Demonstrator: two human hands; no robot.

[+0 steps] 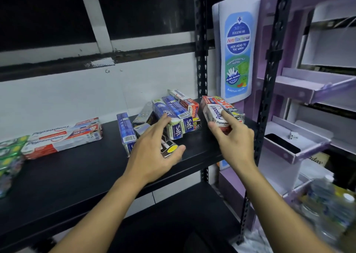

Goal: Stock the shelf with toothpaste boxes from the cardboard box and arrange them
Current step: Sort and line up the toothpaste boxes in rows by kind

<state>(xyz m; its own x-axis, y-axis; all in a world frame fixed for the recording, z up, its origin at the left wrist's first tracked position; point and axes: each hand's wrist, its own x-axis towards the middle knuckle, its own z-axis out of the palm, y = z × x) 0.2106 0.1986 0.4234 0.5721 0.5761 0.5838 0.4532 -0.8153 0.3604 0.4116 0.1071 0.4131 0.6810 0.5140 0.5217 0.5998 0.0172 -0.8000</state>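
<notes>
A loose pile of toothpaste boxes lies on the black shelf: blue Safi boxes, a red and white Pepsodent box behind them, and a blue box standing on its edge. My left hand lies spread over a black box with a yellow sticker, its fingertips touching the Safi boxes. My right hand pinches a white Pepsodent box between thumb and forefinger at the shelf's right end, beside another red box. The cardboard box is out of view.
Long Pepsodent boxes lie flat at the shelf's left, with green packs beyond them. A black upright post bounds the shelf on the right. A large kids' wash bottle cutout and a purple display stand stand past it.
</notes>
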